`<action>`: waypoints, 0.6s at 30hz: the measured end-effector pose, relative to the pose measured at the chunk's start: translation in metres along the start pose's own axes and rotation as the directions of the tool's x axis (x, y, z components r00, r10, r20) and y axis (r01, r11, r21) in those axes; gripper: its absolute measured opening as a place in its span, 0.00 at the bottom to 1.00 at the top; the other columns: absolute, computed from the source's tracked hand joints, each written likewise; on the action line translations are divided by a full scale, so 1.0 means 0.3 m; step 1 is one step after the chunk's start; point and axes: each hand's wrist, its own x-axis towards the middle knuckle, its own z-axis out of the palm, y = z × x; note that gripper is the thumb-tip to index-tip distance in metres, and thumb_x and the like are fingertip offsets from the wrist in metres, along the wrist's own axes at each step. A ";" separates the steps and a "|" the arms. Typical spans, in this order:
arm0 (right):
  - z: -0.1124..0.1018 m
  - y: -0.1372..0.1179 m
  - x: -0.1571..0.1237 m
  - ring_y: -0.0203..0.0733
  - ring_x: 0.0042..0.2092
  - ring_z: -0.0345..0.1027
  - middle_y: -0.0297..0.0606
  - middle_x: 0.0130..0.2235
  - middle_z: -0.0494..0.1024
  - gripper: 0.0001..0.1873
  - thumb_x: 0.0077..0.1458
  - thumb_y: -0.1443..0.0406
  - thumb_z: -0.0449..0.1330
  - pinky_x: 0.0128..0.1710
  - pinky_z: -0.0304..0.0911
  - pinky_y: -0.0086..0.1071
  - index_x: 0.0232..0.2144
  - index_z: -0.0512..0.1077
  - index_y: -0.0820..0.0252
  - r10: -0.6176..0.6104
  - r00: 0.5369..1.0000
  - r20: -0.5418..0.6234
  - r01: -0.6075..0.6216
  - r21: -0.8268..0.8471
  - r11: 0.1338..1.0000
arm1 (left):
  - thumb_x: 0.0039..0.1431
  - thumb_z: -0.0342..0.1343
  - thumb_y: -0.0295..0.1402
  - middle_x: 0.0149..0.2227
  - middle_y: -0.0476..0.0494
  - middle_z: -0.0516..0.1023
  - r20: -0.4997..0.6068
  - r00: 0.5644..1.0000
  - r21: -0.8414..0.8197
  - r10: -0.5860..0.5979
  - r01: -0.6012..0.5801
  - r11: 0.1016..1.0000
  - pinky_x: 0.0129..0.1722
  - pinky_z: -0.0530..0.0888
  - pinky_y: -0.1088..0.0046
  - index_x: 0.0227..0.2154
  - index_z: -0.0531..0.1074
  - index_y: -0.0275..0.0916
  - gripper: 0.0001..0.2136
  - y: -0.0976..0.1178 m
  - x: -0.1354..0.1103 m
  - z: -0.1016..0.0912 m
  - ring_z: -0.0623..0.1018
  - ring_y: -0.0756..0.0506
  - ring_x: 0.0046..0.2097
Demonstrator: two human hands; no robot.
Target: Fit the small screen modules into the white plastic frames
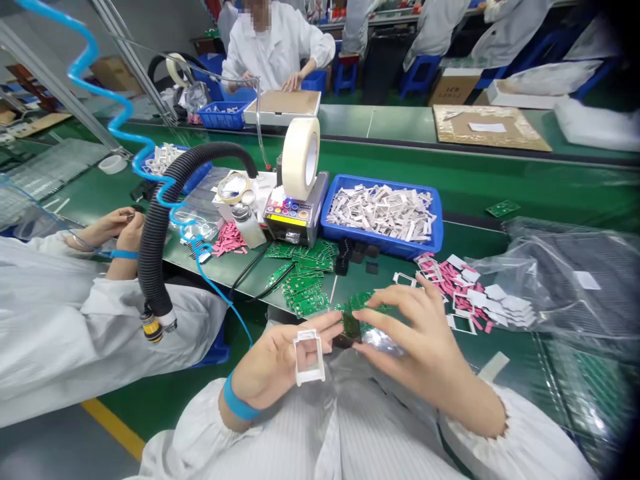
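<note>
My left hand (280, 363) lies palm up near the table's front edge with a white plastic frame (309, 357) resting against its palm and fingers. Its thumb and fingertips also pinch a small green circuit board (351, 325). My right hand (417, 333) comes in from the right, fingers curled over the same board and touching it. A blue wrist strap (237, 402) sits on my left wrist. Loose green boards (303, 283) lie just beyond my hands.
A blue tray (434, 233) of white frames stands behind, next to a tape dispenser (295, 213) with a big tape roll. Pink and white pieces (465, 283) lie right. A plastic bag (575, 280) fills the far right. A co-worker's sleeve (75, 320) and a black hose (155, 227) are left.
</note>
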 end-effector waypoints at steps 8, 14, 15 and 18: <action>-0.069 0.045 0.063 0.47 0.54 0.59 0.39 0.50 0.65 0.17 0.52 0.49 0.57 0.55 0.55 0.48 0.40 0.75 0.45 -0.144 0.975 0.167 0.033 0.536 0.843 | 0.45 0.62 0.45 0.25 0.41 0.79 0.192 0.923 -0.184 -0.334 0.368 0.911 0.40 0.74 0.59 0.34 0.77 0.30 0.20 -0.064 0.061 -0.009 0.78 0.45 0.28; -0.044 0.040 0.143 0.46 0.57 0.55 0.37 0.51 0.66 0.13 0.49 0.50 0.60 0.60 0.42 0.54 0.37 0.77 0.42 -0.317 0.902 0.292 0.118 0.541 0.833 | 0.53 0.57 0.43 0.18 0.47 0.75 0.293 0.860 -0.193 -0.419 0.482 0.854 0.30 0.74 0.63 0.35 0.76 0.34 0.16 -0.081 0.089 0.014 0.73 0.50 0.20; -0.039 0.043 0.145 0.46 0.58 0.54 0.37 0.51 0.66 0.13 0.49 0.51 0.61 0.60 0.42 0.54 0.38 0.77 0.42 -0.338 0.891 0.304 0.132 0.539 0.832 | 0.54 0.55 0.43 0.18 0.47 0.75 0.290 0.855 -0.191 -0.430 0.492 0.849 0.30 0.74 0.64 0.33 0.76 0.33 0.16 -0.079 0.088 0.012 0.72 0.50 0.20; -0.035 0.052 0.149 0.47 0.59 0.53 0.36 0.52 0.66 0.13 0.48 0.54 0.63 0.60 0.40 0.55 0.39 0.76 0.41 -0.394 0.856 0.335 0.177 0.527 0.831 | 0.56 0.53 0.42 0.16 0.47 0.73 0.272 0.843 -0.162 -0.465 0.516 0.841 0.29 0.73 0.66 0.28 0.76 0.32 0.16 -0.076 0.084 0.006 0.71 0.51 0.18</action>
